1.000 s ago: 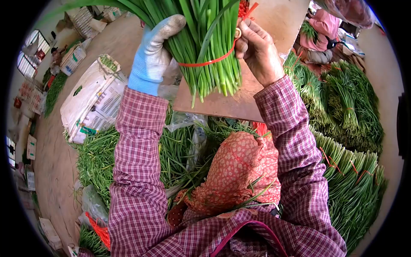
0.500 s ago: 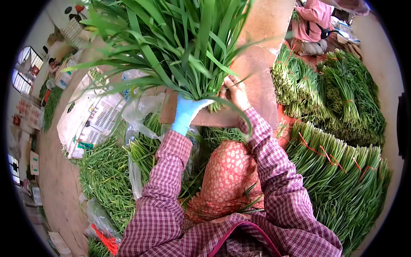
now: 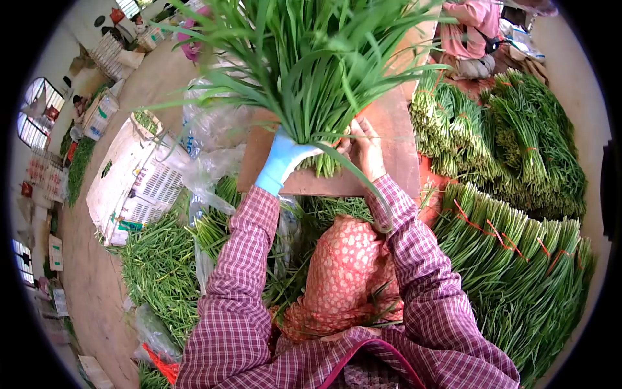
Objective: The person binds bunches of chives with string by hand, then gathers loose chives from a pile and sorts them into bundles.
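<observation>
A large bunch of garlic chives (image 3: 317, 104) stands leaves-up over the brown board (image 3: 395, 155), its cut stalk ends pointing toward me. My left hand (image 3: 282, 159), in a blue glove, is closed around the bunch's left side near the base. At the right side of the stalks, my bare right hand (image 3: 364, 148) has its fingers pinched together. A thin orange-red tie (image 3: 367, 107) shows at those fingertips, partly hidden by leaves. One long leaf droops across my right wrist.
Tied chive bundles (image 3: 512, 259) are stacked at the right. Loose chives (image 3: 162, 272) lie at the left beside a white crate (image 3: 155, 178) and clear plastic (image 3: 217, 129). Orange ties (image 3: 161, 366) lie lower left. A person in pink (image 3: 470, 26) is at the upper right.
The bunch has shifted slightly right and stands more upright, its stalk ends spread lower. My right hand has moved a little, and the orange-red tie now shows by its fingers.
</observation>
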The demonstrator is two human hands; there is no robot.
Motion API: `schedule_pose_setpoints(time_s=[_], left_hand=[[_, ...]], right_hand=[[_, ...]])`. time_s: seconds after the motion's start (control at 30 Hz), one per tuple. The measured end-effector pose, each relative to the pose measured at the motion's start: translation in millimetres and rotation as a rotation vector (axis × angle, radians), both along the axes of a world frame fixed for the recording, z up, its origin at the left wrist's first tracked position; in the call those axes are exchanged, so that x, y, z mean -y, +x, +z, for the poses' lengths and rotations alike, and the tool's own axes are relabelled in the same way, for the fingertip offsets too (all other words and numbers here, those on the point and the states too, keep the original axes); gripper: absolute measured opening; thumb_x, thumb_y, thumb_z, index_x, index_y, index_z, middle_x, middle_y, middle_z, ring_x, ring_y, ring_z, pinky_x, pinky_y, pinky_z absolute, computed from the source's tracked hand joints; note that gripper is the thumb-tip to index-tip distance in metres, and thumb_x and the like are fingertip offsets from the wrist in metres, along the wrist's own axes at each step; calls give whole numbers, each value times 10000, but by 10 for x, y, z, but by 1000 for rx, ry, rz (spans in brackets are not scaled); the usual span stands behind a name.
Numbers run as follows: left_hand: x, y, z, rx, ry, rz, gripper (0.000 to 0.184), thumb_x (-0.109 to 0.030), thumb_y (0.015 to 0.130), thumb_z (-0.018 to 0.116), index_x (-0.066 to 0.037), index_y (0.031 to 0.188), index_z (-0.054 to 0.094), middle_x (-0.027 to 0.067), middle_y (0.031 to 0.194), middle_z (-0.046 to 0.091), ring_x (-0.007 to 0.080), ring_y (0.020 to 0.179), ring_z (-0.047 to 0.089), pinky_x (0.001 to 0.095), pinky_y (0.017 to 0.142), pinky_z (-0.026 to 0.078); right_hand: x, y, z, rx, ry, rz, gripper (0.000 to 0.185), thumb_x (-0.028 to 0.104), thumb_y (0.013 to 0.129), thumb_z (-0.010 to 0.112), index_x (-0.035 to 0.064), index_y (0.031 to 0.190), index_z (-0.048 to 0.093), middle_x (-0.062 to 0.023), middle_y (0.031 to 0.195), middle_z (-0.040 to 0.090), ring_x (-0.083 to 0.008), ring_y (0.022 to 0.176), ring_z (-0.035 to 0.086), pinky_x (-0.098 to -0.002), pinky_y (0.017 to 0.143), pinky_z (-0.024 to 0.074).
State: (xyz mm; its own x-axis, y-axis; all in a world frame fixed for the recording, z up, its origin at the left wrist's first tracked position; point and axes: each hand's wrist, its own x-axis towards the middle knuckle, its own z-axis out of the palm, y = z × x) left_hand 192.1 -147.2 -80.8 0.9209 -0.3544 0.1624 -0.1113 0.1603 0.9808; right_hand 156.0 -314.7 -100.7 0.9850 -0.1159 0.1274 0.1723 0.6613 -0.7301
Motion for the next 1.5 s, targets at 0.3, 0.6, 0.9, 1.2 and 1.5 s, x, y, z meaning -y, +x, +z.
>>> schedule_pose_setpoints(time_s=[0.3, 0.6, 0.9, 1.2, 1.5], left_hand=[[132, -13, 1139, 55, 152, -252, 441, -220, 816, 717, -2, 1170, 570, 55, 1032, 649, 114, 897, 611, 279, 778, 515], [-227, -3, 274, 131, 993, -208, 1216, -625, 632, 754, 116, 1408, 181, 305, 1352, 420, 355, 1268, 431, 397, 1026, 380], [51, -1035, 241, 545, 1532, 157, 1376, -661, 440, 782, 19, 1455, 147, 235, 1330, 406, 391, 1214, 429, 560, 993, 317], [74, -946, -76, 572, 1499, 318, 1206, -439, 521, 845, -70, 1462, 187, 185, 1261, 447, 346, 1140, 481, 487, 992, 374], [-553, -122, 662, 640, 813, -238, 768, -267, 519, 860, -58, 1194, 559, 146, 1017, 674, 272, 929, 651, 366, 837, 511]], right_hand=[[-120, -508, 542, 219, 395, -62, 178, 181, 977, 481, 49, 1094, 511, -54, 922, 573, -146, 766, 605, -293, 714, 567], [-73, -688, -78, -122, -201, -220, 186, 187, 966, 524, 29, 1026, 601, -13, 839, 608, -77, 670, 572, -194, 598, 473], [62, -593, -126, -40, -684, -152, 223, 187, 929, 579, -12, 1026, 611, -23, 810, 606, -71, 597, 495, -205, 523, 412], [118, -464, -212, 63, -718, -162, 196, 209, 953, 545, 31, 969, 627, 29, 771, 555, -51, 613, 468, -196, 548, 381], [-116, -336, 989, 201, -930, -200, 225, 195, 928, 574, -18, 965, 636, -16, 741, 591, -65, 554, 478, -218, 489, 382]])
